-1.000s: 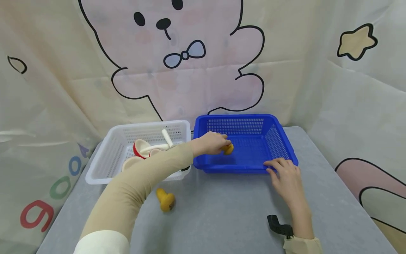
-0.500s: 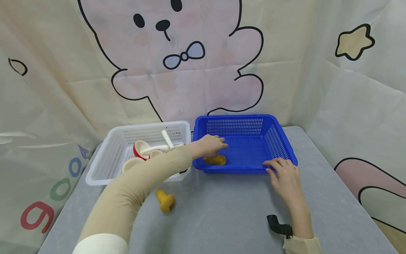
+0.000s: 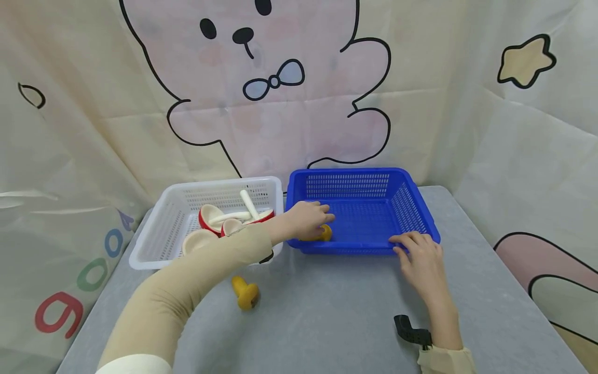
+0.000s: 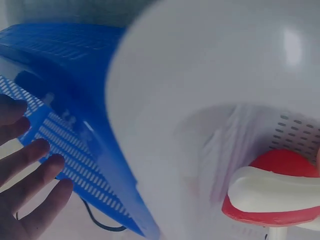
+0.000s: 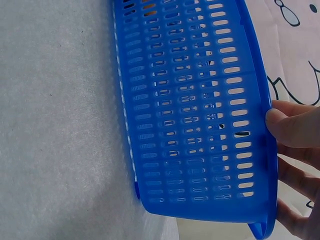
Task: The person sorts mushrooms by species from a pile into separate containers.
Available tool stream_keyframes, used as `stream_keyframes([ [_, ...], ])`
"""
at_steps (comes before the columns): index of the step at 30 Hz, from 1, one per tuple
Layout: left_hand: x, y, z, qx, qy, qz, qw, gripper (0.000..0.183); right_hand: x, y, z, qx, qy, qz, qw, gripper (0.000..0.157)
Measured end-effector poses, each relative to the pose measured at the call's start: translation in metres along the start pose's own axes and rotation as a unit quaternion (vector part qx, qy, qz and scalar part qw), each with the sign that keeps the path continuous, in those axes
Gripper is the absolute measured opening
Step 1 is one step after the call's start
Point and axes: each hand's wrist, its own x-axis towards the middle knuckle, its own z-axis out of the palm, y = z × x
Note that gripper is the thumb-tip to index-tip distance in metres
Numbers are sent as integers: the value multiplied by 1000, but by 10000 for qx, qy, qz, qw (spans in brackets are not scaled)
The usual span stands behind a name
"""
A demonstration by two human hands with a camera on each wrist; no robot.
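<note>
My left hand (image 3: 308, 218) hangs over the left side of the blue basket (image 3: 369, 213), its fingers spread in the left wrist view. Just below it inside that basket lies a yellow piece (image 3: 325, 232), partly hidden by the hand. A second yellow piece (image 3: 245, 295), with a narrow stem and a wider knobbed end like a mushroom, rests on the table in front of the baskets. At the basket's front right corner, my right hand (image 3: 418, 257) pinches the rim, thumb (image 5: 280, 125) on the outside and fingers behind it in the right wrist view.
The white basket (image 3: 151, 241) stands left of the blue one, holding several cream-and-red ladles (image 3: 210, 215). Its rim looms close in the left wrist view. A black bracket (image 3: 411, 331) sits at my right wrist. A printed curtain (image 3: 289, 119) hangs behind the grey table (image 3: 327, 322).
My left hand has let go of the yellow piece inside the blue basket and has drawn slightly left, its sleeve shifting down and left. The right hand stays on the rim.
</note>
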Motion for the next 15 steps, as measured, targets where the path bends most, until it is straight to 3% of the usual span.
stream_keyframes([
  [9, -18, 11, -4, -61, 732, 44, 9973, 29, 0, -1, 0, -22, -113, 56, 9999, 17],
  [15, -34, 16, -4, -230, 1005, -46, 9947, 28, 0, -3, -1, -8, -138, 110, 9998, 17],
])
